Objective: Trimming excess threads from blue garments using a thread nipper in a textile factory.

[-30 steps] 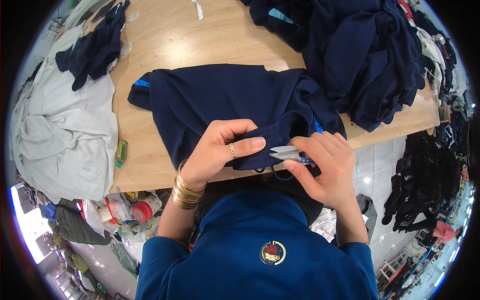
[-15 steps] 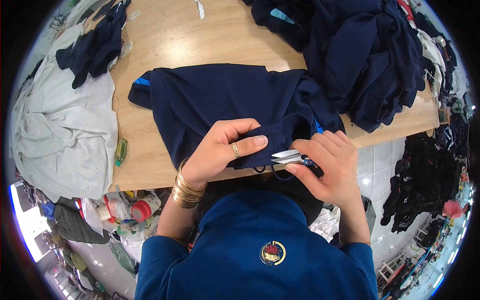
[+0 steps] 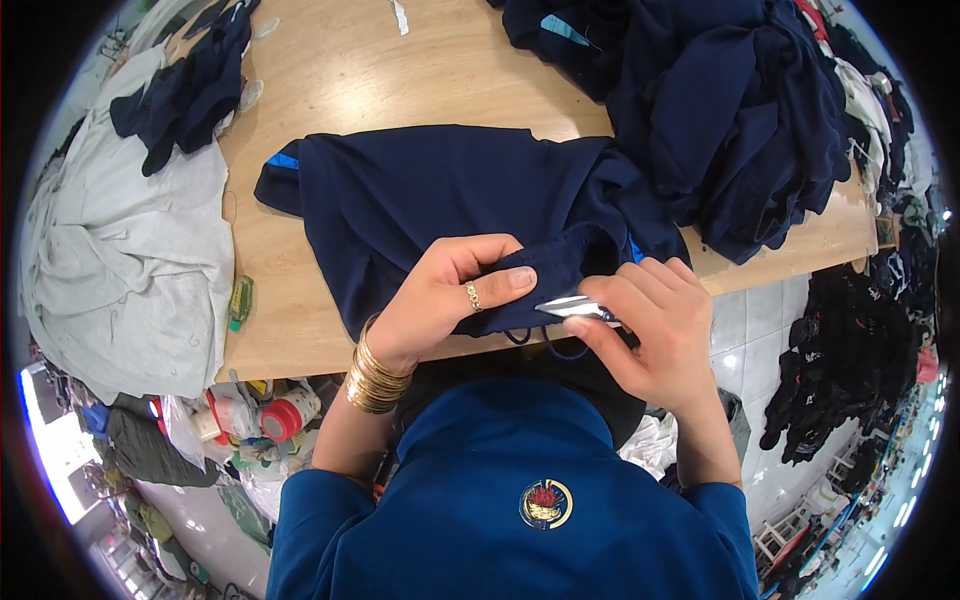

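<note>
A navy garment (image 3: 430,180) with small bright blue patches lies across the near part of the wooden table. My left hand (image 3: 455,285) is closed on its gathered waistband (image 3: 550,262), the thumb on top and the fingers behind the cloth. In my right hand (image 3: 650,315) is a pair of small metal thread snips (image 3: 568,307), held between thumb and fingers. The blades point left at the waistband's lower edge, close to my left thumb, and look nearly together. Below them hangs a dark drawstring loop (image 3: 563,350) from the cloth.
A heap of navy garments (image 3: 730,120) covers the table's right side. Light grey cloth (image 3: 130,270) hangs over the left edge, with a small navy piece (image 3: 190,95) above it. A green and yellow object (image 3: 241,302) lies near that edge. Black clothes (image 3: 840,350) lie right of the table.
The snips' blades have closed from a visible gap to nearly together, and their tips have shifted slightly left. My right hand has moved a little left with them; my left hand stays on the waistband.
</note>
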`<control>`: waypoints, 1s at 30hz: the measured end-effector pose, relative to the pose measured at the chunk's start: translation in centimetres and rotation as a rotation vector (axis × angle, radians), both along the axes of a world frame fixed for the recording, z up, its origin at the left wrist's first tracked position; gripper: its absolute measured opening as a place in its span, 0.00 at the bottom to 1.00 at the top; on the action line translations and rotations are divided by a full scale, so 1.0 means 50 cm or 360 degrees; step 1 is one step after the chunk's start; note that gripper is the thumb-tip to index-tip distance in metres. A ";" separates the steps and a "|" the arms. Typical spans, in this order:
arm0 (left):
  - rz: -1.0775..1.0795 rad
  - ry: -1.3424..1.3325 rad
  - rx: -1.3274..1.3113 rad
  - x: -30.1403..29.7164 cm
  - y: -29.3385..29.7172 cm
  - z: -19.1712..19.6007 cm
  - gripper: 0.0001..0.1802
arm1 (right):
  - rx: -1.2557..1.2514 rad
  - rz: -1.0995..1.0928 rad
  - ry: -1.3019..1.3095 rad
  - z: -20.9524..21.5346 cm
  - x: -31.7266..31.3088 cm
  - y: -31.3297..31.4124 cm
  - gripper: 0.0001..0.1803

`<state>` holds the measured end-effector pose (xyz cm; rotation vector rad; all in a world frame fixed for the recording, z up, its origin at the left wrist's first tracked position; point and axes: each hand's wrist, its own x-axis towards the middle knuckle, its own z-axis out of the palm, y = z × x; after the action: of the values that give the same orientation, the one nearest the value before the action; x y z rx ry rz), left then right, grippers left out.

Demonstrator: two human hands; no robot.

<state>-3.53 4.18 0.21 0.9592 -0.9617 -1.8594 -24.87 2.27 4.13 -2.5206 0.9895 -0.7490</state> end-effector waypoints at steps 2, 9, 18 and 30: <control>0.0021 -0.0040 -0.0036 0.003 -0.002 -0.003 0.09 | 0.0020 -0.0042 -0.0005 0.000 0.000 -0.001 0.12; -0.0016 -0.0181 -0.0104 0.007 -0.001 -0.001 0.10 | 0.0001 0.0016 0.0069 0.005 0.002 -0.001 0.11; 0.0132 -0.0432 -0.0360 0.001 0.013 0.014 0.13 | 0.0125 -0.0212 -0.0122 0.004 -0.022 -0.013 0.12; -0.0065 -0.0676 -0.0655 0.006 0.007 0.023 0.11 | -0.0111 -0.0005 0.0172 0.011 -0.006 -0.016 0.13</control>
<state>-3.25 4.56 1.34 1.0972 -1.5567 -1.4265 -25.19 1.50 4.68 -2.6444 1.0195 -0.6652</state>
